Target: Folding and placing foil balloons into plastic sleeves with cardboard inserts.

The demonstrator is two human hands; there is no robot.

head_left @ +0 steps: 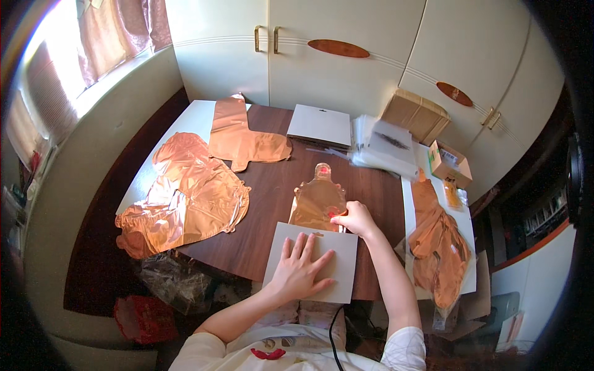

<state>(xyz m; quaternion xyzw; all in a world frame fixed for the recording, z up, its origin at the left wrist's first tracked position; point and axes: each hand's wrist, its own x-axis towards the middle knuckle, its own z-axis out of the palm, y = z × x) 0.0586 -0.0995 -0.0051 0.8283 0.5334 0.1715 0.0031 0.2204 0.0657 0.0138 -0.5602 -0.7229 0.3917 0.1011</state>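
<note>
A white card [341, 269] with a small hanger slot lies at the table's near edge. My left hand [301, 270] rests flat on it, fingers spread. Beyond the card, a flat copper-coloured foil balloon [314, 203] with a narrow tab lies on the brown table, its near end at or under the card's far edge; I cannot tell which. My right hand [357, 219] is closed at the balloon's right edge, thumb and fingers pinching the foil just above the card's corner. Small red spots show on the balloon's tab and beside my right fingers.
Large copper foil balloons [192, 191] cover the table's left side, with another foil piece [247, 139] behind. At the back stand stacked white cards [318, 123], clear plastic sleeves [383, 145] and a cardboard box [414, 114]. More copper foil [438, 247] lies on the right.
</note>
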